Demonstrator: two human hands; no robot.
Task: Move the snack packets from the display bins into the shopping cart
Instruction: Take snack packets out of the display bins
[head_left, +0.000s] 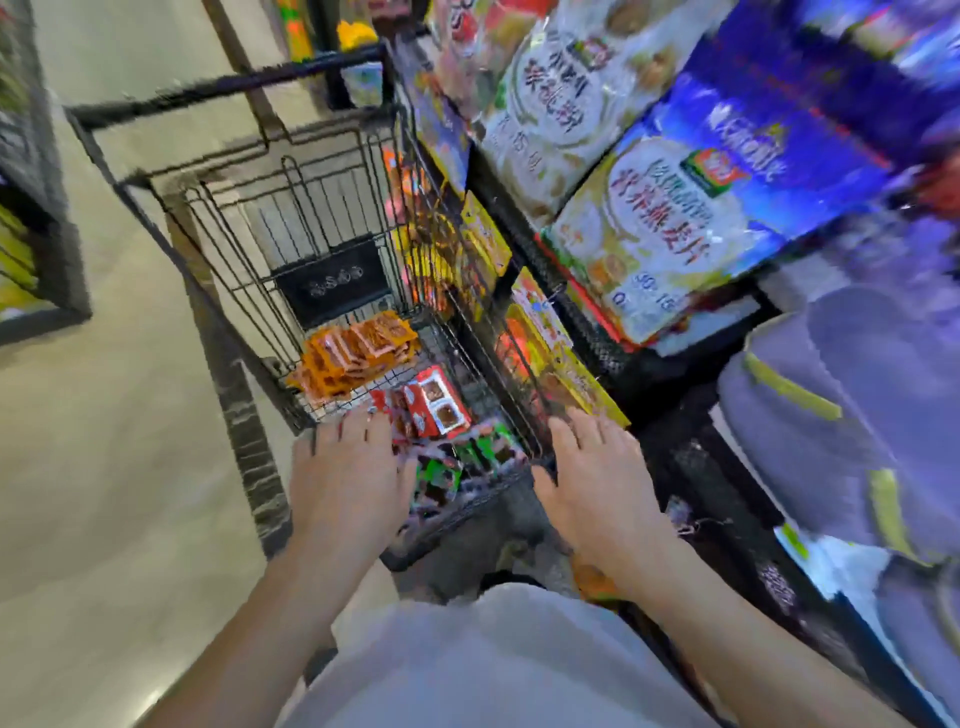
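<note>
Blurrily, the left hand (345, 478) spread flat-fingered, empty, over snack packets (436, 408) at the near rim of the cart (311, 208); the right hand (592, 480), fingers straight, sat at its right rim (open floor (78, 415) lay left).

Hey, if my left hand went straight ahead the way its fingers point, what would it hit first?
Probably the red packets in the cart, lying just ahead of the left hand; the orange packets lie beyond. Its height above them is unclear.

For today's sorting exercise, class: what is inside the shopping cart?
Inside the shopping cart lie orange packets farthest away, red packets in the middle and green packets nearest. The left hand covers whatever lies beneath it.
</note>
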